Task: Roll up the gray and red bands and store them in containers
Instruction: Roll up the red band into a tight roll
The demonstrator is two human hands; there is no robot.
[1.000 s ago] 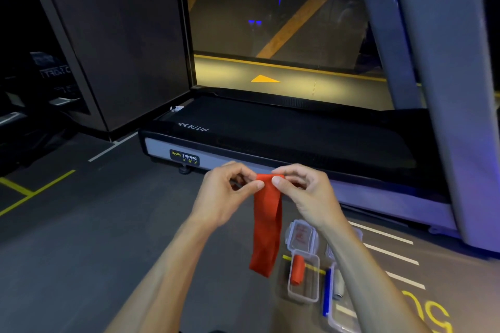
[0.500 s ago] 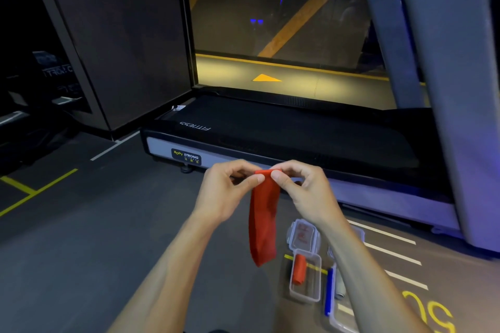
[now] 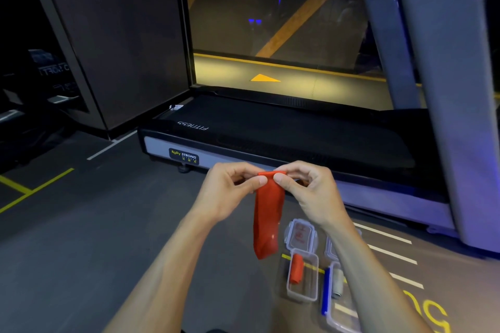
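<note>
Dim gym floor (image 3: 81,251) with painted lines, a treadmill (image 3: 284,140) across the far side.

Head view: the treadmill's side reads "BODY STRONG" and its belt "FITNESS". Both hands are raised side by side; the left hand (image 3: 227,192) and right hand (image 3: 311,192) pinch the top of the red band (image 3: 267,219), which hangs limp. Below on the floor sits an open clear container (image 3: 303,278) holding a rolled red band (image 3: 296,269), its lid (image 3: 299,235) just beyond.
</note>
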